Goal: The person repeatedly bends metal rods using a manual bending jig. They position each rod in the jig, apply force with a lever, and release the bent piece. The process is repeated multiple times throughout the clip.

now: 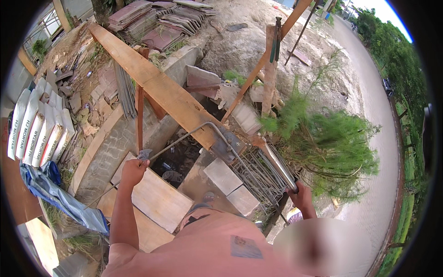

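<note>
My left hand (134, 171) is closed on a thin steel rod (182, 137), with a crumpled grey scrap (146, 153) at its fingers. The rod runs up to a bend above a dark metal plate (220, 150) on the end of a long wooden plank (152, 92). My right hand (300, 196) is closed on the dark lower end of a shiny metal pipe (277, 162), which slants up toward the plank's end. Beneath the pipe lies a pile of bent steel bars (254, 175). Pale slabs (221, 175) sit beside the pile.
White sacks (41, 124) and a blue tarp (64, 198) are at the left. Wooden posts (268, 92) stand behind the plank, with a leafy branch (323, 152) at the right. An open pit (173, 161) lies below. A paved road (378, 138) runs along the right.
</note>
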Tool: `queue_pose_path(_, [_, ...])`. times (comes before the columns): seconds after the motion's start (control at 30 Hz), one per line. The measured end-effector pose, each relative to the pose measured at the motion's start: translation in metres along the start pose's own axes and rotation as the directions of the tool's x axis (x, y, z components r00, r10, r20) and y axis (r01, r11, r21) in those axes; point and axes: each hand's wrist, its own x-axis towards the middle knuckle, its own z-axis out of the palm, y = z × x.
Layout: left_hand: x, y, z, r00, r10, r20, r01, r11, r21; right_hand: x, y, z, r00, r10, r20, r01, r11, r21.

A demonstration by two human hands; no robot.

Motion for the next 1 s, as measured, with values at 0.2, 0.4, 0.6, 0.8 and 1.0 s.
queue_pose_path(0.2, [0.003, -0.002, 0.007, 0.999, 0.025, -0.021, -0.026, 0.999, -0.025, 0.068, 0.034, -0.004, 0.979, -0.201, -0.033, 0.183, 0.940, -0.288])
queue_pose_path(0.4, [0.005, -0.008, 0.012, 1.000, -0.015, 0.022, 0.015, 1.000, 0.000, 0.116, 0.047, -0.008, 0.973, -0.229, -0.004, 0.214, 0.914, -0.345])
queue_pose_path(0.6, [0.003, -0.003, 0.007, 0.997, -0.029, 0.065, 0.035, 0.995, -0.097, 0.151, 0.050, -0.027, 0.932, -0.352, 0.085, 0.358, 0.861, -0.362])
queue_pose_path(0.8, [0.002, 0.004, 0.001, 0.995, -0.045, 0.084, 0.054, 0.993, -0.104, 0.190, 0.031, -0.039, 0.888, -0.415, 0.197, 0.459, 0.790, -0.407])
queue_pose_path(1.0, [0.002, 0.004, 0.000, 0.992, -0.068, 0.105, 0.078, 0.992, -0.098, 0.233, 0.007, -0.041, 0.839, -0.491, 0.236, 0.544, 0.734, -0.405])
